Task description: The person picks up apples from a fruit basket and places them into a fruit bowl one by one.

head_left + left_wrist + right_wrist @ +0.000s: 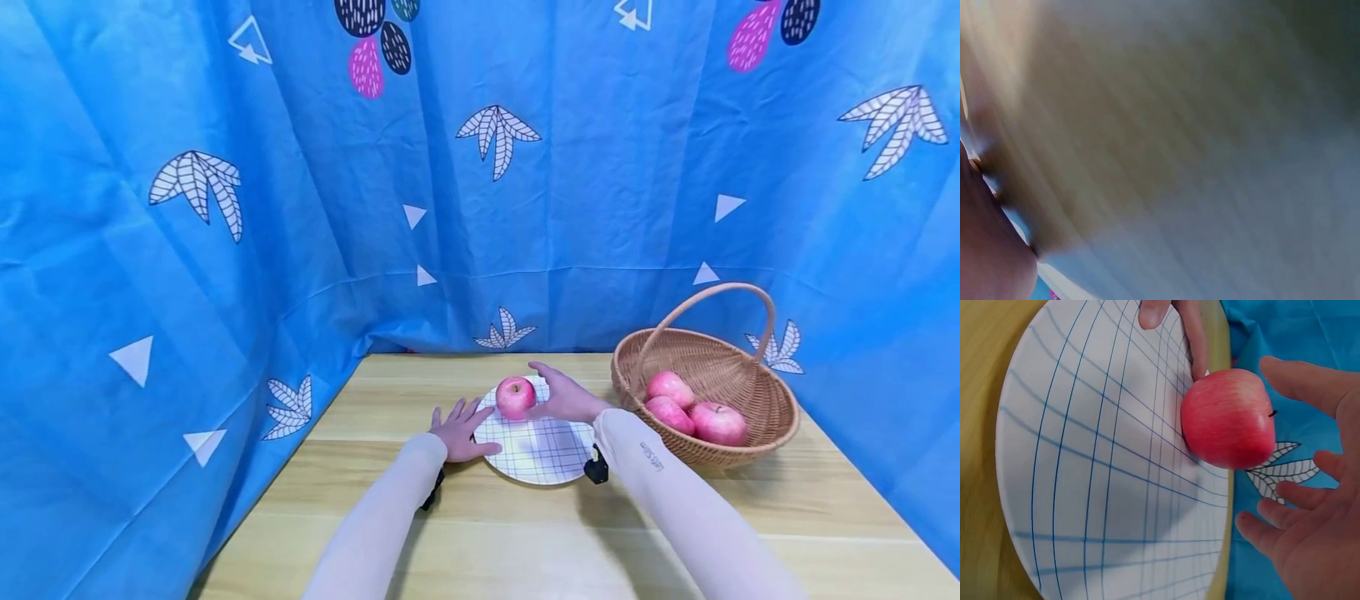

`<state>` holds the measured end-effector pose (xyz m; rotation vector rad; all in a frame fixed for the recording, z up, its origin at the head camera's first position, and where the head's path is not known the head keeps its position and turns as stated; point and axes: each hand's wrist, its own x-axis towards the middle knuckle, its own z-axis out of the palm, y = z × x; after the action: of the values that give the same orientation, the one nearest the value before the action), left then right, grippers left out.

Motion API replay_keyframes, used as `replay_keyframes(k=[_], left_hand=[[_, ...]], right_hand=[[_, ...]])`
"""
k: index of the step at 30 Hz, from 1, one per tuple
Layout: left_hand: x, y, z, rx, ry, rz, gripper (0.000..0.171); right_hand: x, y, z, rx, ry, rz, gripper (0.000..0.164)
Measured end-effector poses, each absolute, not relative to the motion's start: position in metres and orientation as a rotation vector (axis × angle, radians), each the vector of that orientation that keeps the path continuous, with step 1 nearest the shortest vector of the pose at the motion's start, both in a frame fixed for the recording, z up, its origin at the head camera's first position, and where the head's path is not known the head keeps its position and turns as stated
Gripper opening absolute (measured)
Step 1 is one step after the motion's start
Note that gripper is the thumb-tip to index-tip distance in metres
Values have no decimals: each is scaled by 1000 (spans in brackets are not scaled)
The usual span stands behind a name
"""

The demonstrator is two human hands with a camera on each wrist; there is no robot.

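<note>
A pinkish-red apple (516,398) sits on the far left part of a round white plate (543,457) with a blue grid pattern. My right hand (566,398) is over the plate just right of the apple, thumb and fingers spread apart. In the right wrist view a gap shows between that hand (1322,512) and the apple (1229,419), whose stem points toward the palm. At the plate's left rim lies my left hand (461,433), fingers spread and thumb over the edge. The left wrist view is mostly blurred tabletop and plate.
To the right stands a woven basket (776,417) with a tall arched handle (720,287), holding several apples (718,423). The wooden table (525,550) is bounded at the back and sides by a blue patterned curtain (600,208).
</note>
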<state>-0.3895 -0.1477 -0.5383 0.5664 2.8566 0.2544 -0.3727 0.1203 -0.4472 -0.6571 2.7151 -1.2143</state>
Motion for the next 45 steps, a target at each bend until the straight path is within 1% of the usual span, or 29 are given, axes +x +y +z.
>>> replay_keyframes(k=[5, 12, 19, 25, 35, 45], left_hand=[[-392, -150, -543, 565, 2863, 239, 101], [-387, -148, -539, 566, 2871, 268, 101], [-384, -147, -537, 562, 2871, 247, 101], [-380, -147, -532, 567, 2872, 276, 99], [-392, -150, -544, 576, 2870, 265, 105], [-384, -148, -534, 572, 2863, 279, 100]], right_hand=[[-362, 126, -434, -663, 2724, -1143, 104], [-349, 137, -416, -734, 2731, -1096, 101], [-345, 152, -413, -730, 2722, -1091, 98], [-332, 160, -404, -720, 2691, -1110, 95], [-317, 179, -392, -734, 2691, -1068, 89], [-307, 197, -382, -724, 2686, -1050, 90]])
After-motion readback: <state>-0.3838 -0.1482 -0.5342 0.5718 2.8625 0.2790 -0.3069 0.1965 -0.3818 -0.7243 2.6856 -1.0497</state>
